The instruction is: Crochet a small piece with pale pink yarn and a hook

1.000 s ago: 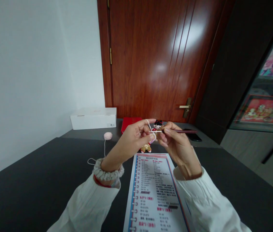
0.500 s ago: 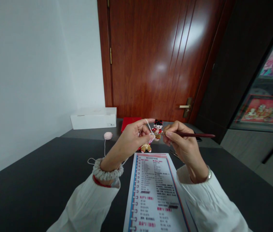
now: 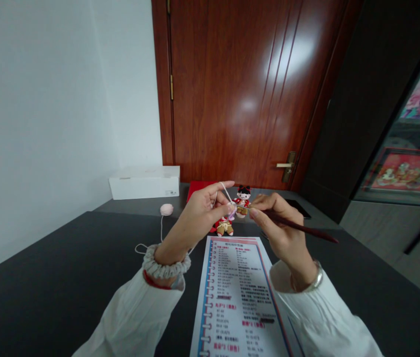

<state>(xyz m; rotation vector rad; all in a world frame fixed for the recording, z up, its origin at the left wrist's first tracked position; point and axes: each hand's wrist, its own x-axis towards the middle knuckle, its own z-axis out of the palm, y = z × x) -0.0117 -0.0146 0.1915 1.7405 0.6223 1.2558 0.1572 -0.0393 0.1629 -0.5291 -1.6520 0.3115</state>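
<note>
My left hand (image 3: 207, 207) pinches a small pale crochet piece (image 3: 231, 210), with a lilac bit hanging at it. Pale yarn (image 3: 226, 191) loops over its raised index finger. In my right hand (image 3: 282, 223) is a crochet hook (image 3: 302, 228) with a dark red handle, its thin metal tip reaching the piece. From my left wrist the yarn trails across the table to a pale pink yarn ball (image 3: 166, 209). Behind my hands stands a black-haired crocheted doll (image 3: 243, 195); a second doll body (image 3: 225, 227) in red and tan is partly hidden by my left hand.
A spiral-bound sheet of printed instructions (image 3: 237, 292) lies on the dark table (image 3: 65, 277) below my hands. At the back are a white box (image 3: 145, 182), a red flat object (image 3: 197, 187) and a dark phone-like slab (image 3: 299, 208). A wooden door (image 3: 232, 99) stands beyond.
The hook's handle end has swung down and slightly right as my right hand turned. My left hand keeps its pinch on the piece, nearly still.
</note>
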